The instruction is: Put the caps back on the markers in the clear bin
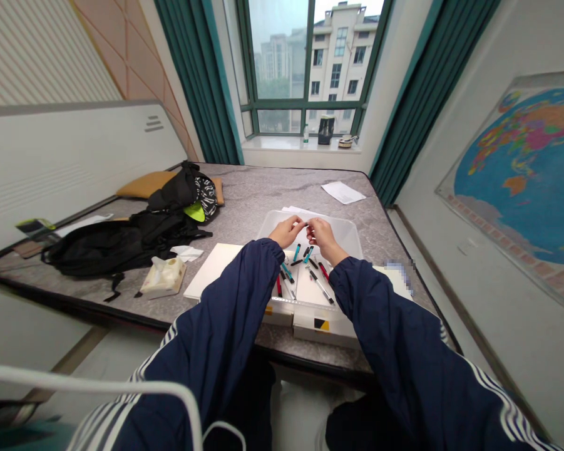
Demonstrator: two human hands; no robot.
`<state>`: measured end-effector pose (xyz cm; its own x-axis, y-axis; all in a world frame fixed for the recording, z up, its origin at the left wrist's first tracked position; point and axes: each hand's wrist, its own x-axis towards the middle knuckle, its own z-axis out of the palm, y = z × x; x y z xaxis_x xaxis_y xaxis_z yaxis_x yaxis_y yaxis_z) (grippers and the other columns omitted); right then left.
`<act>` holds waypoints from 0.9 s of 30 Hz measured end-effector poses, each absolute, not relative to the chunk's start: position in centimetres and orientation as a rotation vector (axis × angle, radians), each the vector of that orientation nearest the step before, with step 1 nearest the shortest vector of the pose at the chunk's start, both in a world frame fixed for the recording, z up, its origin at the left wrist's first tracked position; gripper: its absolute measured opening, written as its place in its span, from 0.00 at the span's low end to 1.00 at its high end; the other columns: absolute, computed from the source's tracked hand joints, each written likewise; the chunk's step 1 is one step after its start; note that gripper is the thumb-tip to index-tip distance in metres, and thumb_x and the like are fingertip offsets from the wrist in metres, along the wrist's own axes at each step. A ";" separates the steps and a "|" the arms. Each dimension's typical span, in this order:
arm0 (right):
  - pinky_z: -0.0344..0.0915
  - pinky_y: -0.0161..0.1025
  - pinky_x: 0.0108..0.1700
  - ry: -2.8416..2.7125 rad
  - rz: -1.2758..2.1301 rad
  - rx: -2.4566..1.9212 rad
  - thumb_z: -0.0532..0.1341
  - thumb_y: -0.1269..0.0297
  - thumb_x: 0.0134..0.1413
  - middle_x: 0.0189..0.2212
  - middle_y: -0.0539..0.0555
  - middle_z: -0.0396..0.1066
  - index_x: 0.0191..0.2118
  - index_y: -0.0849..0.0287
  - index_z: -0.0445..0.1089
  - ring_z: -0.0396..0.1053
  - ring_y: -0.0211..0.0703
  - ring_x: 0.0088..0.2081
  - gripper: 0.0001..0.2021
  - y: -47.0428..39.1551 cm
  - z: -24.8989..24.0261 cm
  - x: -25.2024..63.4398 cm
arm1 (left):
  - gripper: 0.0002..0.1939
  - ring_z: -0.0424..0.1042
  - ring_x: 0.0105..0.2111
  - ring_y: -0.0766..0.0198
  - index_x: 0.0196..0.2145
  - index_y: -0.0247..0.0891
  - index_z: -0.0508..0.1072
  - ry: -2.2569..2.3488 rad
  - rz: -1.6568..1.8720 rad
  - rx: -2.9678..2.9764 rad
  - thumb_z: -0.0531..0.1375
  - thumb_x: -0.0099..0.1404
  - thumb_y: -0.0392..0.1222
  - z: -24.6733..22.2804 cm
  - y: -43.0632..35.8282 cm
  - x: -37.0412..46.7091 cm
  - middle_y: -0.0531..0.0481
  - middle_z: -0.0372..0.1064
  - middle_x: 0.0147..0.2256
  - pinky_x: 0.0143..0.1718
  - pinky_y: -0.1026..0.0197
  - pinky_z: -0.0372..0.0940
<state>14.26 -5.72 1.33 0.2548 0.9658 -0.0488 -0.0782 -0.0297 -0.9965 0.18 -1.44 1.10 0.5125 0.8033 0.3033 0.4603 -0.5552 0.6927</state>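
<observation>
Pinching a small dark piece above the bin

Left hand (pixel 287 232) and right hand (pixel 323 239) meet fingertip to fingertip, both closed on a dark piece (pixel 306 225), short and slim; finer detail too small to tell. It sits over the translucent bin (pixel 350 233). Inside, pens (pixel 318 283) lie loose at mixed angles: teal with black, red, black, one pale-barrelled with dark end. White boxes (pixel 326 332) show under the bin's near edge.
</observation>
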 end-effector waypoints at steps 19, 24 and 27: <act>0.57 0.27 0.19 -0.991 0.954 -1.292 0.63 0.63 0.48 0.21 0.45 0.64 0.31 0.59 0.66 0.62 0.31 0.20 0.07 -5.6 0.9 14.4 | 0.20 0.65 0.27 0.63 0.31 0.37 0.74 1.136 0.830 2.271 0.47 0.70 0.46 1.2 -1.2 0.1 0.51 0.68 0.24 0.32 0.62 0.56; 0.58 0.28 0.20 -0.918 0.888 -1.286 0.60 0.66 0.42 0.25 0.46 0.66 0.32 0.59 0.67 0.64 0.33 0.23 0.08 -5.3 0.9 14.8 | 0.16 0.61 0.23 0.65 0.38 0.39 0.73 1.161 0.906 2.170 0.51 0.68 0.52 1.3 -1.6 0.1 0.55 0.63 0.20 0.28 0.63 0.54; 0.59 0.28 0.22 -0.854 0.878 -1.279 0.60 0.66 0.41 0.25 0.45 0.67 0.37 0.58 0.66 0.65 0.33 0.24 0.12 -5.3 1.0 15.0 | 0.17 0.58 0.21 0.66 0.41 0.40 0.73 1.052 0.903 2.232 0.55 0.65 0.55 1.1 -1.6 0.1 0.58 0.59 0.19 0.27 0.63 0.53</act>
